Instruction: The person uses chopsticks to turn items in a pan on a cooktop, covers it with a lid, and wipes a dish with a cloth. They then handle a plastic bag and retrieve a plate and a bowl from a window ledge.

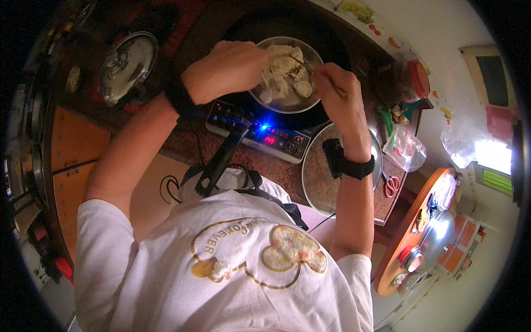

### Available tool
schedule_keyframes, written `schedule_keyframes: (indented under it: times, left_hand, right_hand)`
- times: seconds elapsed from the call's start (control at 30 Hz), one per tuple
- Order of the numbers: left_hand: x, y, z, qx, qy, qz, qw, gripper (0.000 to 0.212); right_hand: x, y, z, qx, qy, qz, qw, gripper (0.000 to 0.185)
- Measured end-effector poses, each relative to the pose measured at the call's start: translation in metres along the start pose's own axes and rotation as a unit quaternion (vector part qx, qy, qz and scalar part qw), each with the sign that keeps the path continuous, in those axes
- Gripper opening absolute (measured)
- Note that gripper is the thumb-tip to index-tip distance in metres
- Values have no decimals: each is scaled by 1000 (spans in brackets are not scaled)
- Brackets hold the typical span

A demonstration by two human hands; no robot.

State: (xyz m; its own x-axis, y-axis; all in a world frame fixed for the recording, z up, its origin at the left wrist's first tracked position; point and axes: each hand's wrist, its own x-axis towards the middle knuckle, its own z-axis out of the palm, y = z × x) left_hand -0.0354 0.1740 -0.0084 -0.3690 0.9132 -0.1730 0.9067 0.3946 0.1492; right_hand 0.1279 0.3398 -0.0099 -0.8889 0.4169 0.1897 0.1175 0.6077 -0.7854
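A frying pan with a black handle sits on an induction cooker with a lit display. Pale dumplings lie in the pan, some browned. My left hand, fingers curled, is over the pan's left rim; its fingertips are hidden, so whether it holds anything cannot be told. At the right rim my right hand grips thin chopsticks, which reach over the dumplings; one end sticks out below the fingers. How many sticks there are is unclear.
A glass lid lies beneath my right wrist, beside the cooker. Red-handled scissors, a plastic bag and a red-lidded jar are at right. A shiny metal lid is at left. The pan handle points towards my body.
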Motion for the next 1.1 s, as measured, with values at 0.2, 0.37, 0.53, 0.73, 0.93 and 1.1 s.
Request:
schedule_keyframes:
  times: [0.2,0.37,0.53,0.73,0.93,1.1]
  left_hand:
    - [17,-1,-9,29,-25,12,999,25]
    - [33,0,-16,71,-64,-10,995,28]
    - [36,-1,-22,70,-70,6,995,25]
    - [37,-1,-33,66,-56,44,995,18]
    - [42,-4,-31,63,-61,64,994,9]
    - [49,-10,-27,35,-92,75,992,13]
  right_hand:
    - [19,10,-4,17,-23,20,999,22]
    - [45,15,-6,17,-19,38,999,25]
    - [72,13,-15,26,-123,64,990,24]
    - [82,8,-22,124,-139,51,981,25]
    - [91,-2,-31,91,-159,57,981,22]
    - [88,-11,-21,112,-102,84,985,19]
